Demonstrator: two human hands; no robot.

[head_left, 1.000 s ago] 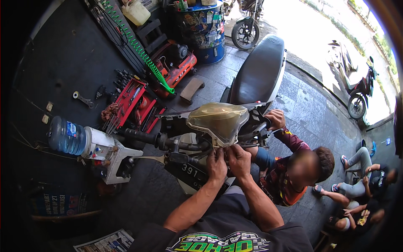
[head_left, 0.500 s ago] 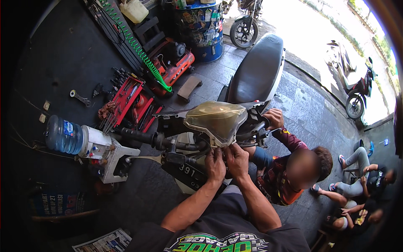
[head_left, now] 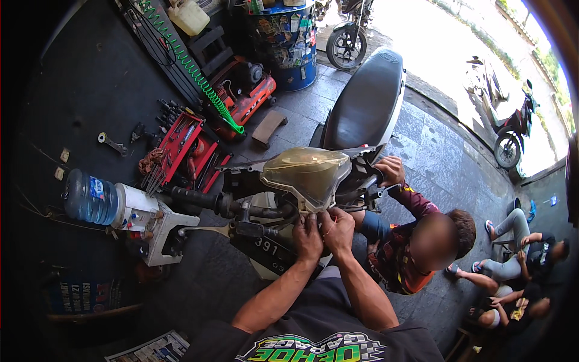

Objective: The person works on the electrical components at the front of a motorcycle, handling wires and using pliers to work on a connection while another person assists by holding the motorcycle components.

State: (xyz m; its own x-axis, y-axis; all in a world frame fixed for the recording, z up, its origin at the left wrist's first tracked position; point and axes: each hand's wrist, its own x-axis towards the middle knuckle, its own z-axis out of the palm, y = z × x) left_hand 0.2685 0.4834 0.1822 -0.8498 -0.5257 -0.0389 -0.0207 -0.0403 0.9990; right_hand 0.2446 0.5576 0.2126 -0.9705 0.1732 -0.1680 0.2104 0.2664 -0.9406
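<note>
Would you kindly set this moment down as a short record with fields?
Left hand: fingers bunched at the lower end of the headlight; anything pinched is hidden
Right hand: close beside the left, fingers at the same spot
Vehicle: motorcycle, front toward the person
Co-worker's hand: at the handlebar's right end
Left side: red toolbox, orange-red air compressor, clear blue water bottle
Beyond: blue drum covered in stickers
</note>
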